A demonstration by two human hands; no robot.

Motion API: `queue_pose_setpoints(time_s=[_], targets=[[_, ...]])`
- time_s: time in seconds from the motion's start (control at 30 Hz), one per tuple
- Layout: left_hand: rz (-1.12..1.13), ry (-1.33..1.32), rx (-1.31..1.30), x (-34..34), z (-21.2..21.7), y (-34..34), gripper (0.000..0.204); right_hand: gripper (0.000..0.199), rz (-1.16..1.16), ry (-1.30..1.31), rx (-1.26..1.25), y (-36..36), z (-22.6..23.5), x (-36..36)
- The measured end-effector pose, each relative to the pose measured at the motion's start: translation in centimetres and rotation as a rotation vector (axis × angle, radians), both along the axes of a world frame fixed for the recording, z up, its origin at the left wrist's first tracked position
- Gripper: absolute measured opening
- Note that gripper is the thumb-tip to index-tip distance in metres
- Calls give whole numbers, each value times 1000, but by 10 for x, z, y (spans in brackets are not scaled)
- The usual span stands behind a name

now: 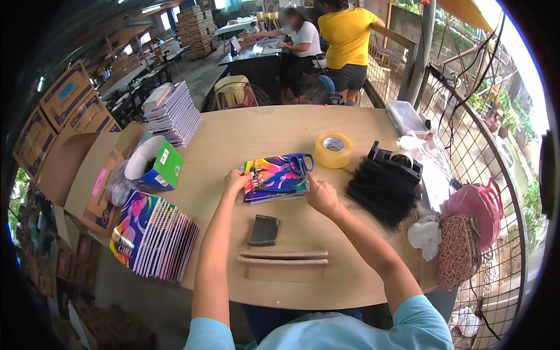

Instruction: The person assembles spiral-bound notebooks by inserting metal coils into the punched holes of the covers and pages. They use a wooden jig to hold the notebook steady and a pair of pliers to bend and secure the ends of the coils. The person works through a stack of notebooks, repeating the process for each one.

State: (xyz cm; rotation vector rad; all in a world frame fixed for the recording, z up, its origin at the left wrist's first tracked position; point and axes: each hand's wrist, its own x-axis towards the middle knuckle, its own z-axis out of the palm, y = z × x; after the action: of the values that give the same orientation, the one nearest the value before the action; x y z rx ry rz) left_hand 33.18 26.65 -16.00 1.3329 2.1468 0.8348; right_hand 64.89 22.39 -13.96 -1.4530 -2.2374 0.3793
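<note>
A small stack of colourful notebook covers (263, 167) lies at the middle of the table. My left hand (236, 179) is closed on its left edge, thumb on top. At the right edge, my right hand (321, 193) is closed on the stack, just below the handles of blue scissors (296, 165). The scissors rest on top, blades pointing left. Loose sheets show under the front edge. Nearer me is a dark grey flat block (263, 230), with two thin pale strips (283, 261) lying crosswise in front of it.
Right of the stack are a clear tape roll (333, 149), a pile of black binding coils (379, 195) and a tape dispenser (402, 166). Pink and patterned bags (461, 251) sit at the right edge. Notebook stacks (157, 239) and a cut-open box (154, 166) stand left. Two people are beyond.
</note>
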Motion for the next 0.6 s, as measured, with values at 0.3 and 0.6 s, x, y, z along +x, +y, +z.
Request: queue_pose_setpoints(time_s=[0.3,0.6], targets=[[-17,-91,-23,-3,3,6,40,51,-41,551,-301,-44,11,65],[32,16,-10,0,0,16,47,33,-258,164,-302,-206,37,279]])
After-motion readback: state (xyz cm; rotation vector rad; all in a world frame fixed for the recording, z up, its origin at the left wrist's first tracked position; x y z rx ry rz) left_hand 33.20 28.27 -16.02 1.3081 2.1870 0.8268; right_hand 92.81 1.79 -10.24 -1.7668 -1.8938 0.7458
